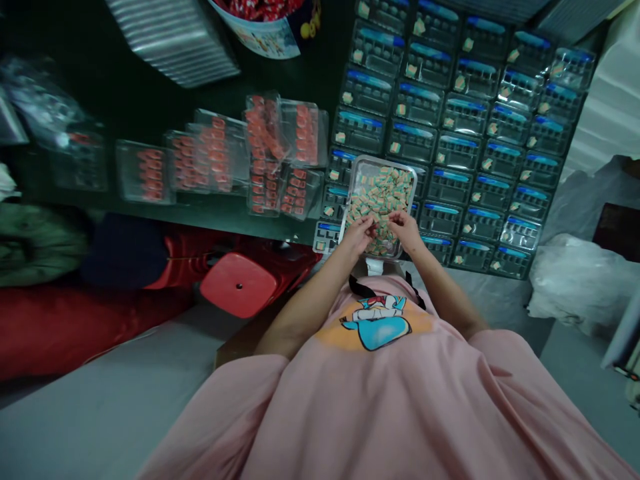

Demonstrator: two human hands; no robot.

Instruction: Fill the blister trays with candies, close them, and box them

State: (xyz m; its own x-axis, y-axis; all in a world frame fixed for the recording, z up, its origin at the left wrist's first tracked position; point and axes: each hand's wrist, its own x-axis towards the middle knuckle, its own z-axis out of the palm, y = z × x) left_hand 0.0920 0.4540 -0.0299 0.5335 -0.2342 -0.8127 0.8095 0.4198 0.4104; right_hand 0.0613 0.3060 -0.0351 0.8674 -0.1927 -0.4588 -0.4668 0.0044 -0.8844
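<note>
A shallow metal tray [413, 183] full of small green and orange pieces [383, 190] lies near the table's front edge. Over its lower left part is my left hand [362, 235], fingers pressed together; what they hold is too small to name. My right hand [404, 228] is at the tray's lower right, fingertips pinched above the pieces, and anything between them cannot be made out. Around the tray stand rows of clear blister trays [455, 150], each with a blue pen-like item and a small piece in its lower left corner.
Clear packs of red pieces [215, 153] lie to the left. Behind them are stacked clear trays [175, 40] and a tub [270, 37] of red-wrapped items. A red stool [238, 285] stands front left, plastic bags [575, 280] at right.
</note>
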